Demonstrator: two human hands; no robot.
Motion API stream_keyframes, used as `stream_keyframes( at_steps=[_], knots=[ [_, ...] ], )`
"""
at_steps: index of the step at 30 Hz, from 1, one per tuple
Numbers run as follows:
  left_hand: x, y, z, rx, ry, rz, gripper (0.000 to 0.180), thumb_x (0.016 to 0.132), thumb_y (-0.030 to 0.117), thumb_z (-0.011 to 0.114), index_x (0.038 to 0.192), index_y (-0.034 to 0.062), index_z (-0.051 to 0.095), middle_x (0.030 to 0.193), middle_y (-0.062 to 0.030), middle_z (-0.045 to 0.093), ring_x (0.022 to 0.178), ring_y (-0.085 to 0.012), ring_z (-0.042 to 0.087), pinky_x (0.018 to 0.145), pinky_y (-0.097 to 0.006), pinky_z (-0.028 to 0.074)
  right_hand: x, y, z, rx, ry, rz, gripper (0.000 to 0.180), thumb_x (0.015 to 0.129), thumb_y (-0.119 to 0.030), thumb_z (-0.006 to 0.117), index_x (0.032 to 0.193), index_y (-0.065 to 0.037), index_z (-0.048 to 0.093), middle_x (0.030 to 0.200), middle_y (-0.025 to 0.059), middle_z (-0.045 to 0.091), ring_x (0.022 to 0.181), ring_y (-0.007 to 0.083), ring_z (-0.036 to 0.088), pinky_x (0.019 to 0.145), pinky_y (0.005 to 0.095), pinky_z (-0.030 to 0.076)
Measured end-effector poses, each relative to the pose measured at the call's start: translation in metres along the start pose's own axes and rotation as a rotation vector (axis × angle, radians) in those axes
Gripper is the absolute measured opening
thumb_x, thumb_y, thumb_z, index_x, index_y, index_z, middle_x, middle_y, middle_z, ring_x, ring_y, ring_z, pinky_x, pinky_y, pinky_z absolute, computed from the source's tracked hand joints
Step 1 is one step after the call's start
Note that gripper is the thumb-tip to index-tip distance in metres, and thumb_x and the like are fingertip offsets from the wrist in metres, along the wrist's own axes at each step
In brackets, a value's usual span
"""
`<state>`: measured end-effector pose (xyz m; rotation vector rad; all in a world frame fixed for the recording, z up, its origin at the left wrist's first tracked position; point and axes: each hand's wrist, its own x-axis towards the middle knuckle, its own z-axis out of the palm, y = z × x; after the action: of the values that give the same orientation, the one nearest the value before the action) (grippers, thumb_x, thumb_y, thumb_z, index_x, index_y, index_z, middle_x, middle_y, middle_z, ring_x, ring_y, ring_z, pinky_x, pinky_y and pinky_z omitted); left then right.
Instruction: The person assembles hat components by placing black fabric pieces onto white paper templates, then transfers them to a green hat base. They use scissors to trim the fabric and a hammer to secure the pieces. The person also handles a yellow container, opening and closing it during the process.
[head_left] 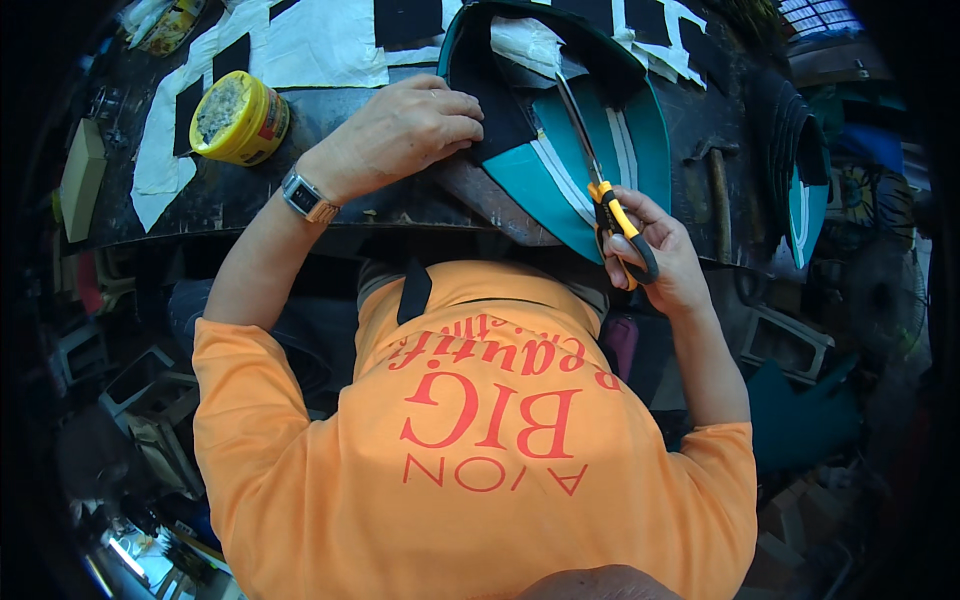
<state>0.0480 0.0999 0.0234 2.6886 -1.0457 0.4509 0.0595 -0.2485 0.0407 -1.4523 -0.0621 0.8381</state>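
My right hand (655,250) is closed around the yellow-and-black handles of a pair of scissors (578,125). Their long blades point away from me, over a curved teal piece (560,190) with white stripes and a black lining. At the blade tips lies a crumpled white scrap (527,45) inside the piece; whether the blades touch it I cannot tell. On the left edge of the same piece, my left hand (435,125) has its fingers curled over the black lining, gripping it. The fingertips there are partly hidden.
A yellow tub (240,118) crusted with pale paste stands left of my left hand on the dark table (330,215). White sheets (310,50) with black patches lie along the back. To the right are a hammer (720,200) and stacked teal-and-black pieces (800,190).
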Motion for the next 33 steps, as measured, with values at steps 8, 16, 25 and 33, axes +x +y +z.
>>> stream_keyframes(
  at_steps=[8,16,25,33],
  knots=[
    [0.007,-0.009,0.001,0.057,0.018,0.106,0.02,0.087,0.015,0.076,0.107,0.0096,0.072,0.112,-0.0056,0.071,0.106,-0.0232,0.066,0.098,-0.034,0.05,0.012,-0.01,0.015,-1.192,0.327,-0.61,0.065,0.085,0.005,0.067,0.145,-0.011,0.046,0.105,0.0147,0.057,0.087,0.0265,0.067,0.073,0.0355,0.056],
    [0.004,0.006,0.014,-0.04,0.114,-0.103,0.022,0.088,0.015,0.077,0.109,0.0133,0.072,0.106,-0.0045,0.072,0.104,-0.0232,0.067,0.099,-0.037,0.049,0.028,-0.022,0.027,-1.323,0.193,-0.873,0.064,0.083,0.003,0.073,0.142,-0.011,0.052,0.118,0.0168,0.063,0.107,0.0333,0.066,0.099,0.0441,0.05],
    [0.008,0.021,0.029,-0.082,0.624,-0.456,0.044,0.08,0.017,0.085,0.119,0.0114,0.068,0.134,-0.0119,0.057,0.107,-0.0272,0.063,0.092,-0.038,0.051,0.089,-0.019,0.05,-0.802,-0.096,-0.912,0.081,0.087,0.003,0.072,0.156,-0.014,0.033,0.101,0.0122,0.067,0.095,0.0244,0.069,0.087,0.0359,0.056],
    [0.006,0.043,0.054,-1.207,0.649,-0.844,0.064,0.092,0.002,0.073,0.146,0.0067,0.04,0.093,-0.0106,0.072,0.082,-0.0122,0.071,0.075,-0.025,0.059,0.102,0.0,0.066,-0.779,0.012,-0.893,0.083,0.08,-0.002,0.08,0.151,-0.011,0.04,0.094,0.0104,0.064,0.088,0.0223,0.067,0.082,0.0339,0.056]
  ],
)
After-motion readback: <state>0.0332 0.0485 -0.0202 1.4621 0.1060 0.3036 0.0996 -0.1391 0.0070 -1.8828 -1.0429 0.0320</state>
